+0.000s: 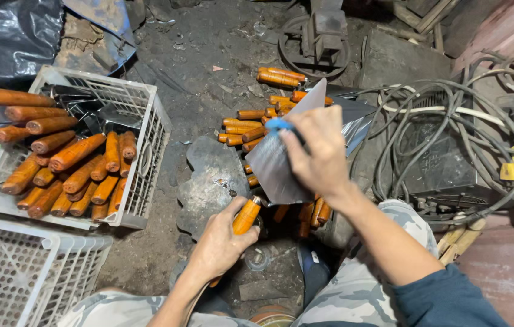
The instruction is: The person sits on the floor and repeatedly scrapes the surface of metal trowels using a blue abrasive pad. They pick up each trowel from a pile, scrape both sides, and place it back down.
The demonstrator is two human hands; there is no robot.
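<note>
My left hand (219,242) grips an orange wooden handle (246,215) fixed to a broad grey metal blade (278,158) that points up and away from me. Over the blade's upper part my right hand (317,151) presses, its fingers pinching something blue (279,125) against the metal. Just beyond the blade, several loose orange handles (251,127) lie in a heap on the dirty floor. Below my left hand a flat dark metal block (211,181) rests on the ground.
A white plastic crate (151,127) at left holds several knives with orange handles (69,169). A second white crate (21,272) sits at lower left. A tangle of black cables (438,121) lies at right, with a dark metal stand (317,36) at top. My camouflage-trousered knees (384,260) fill the bottom.
</note>
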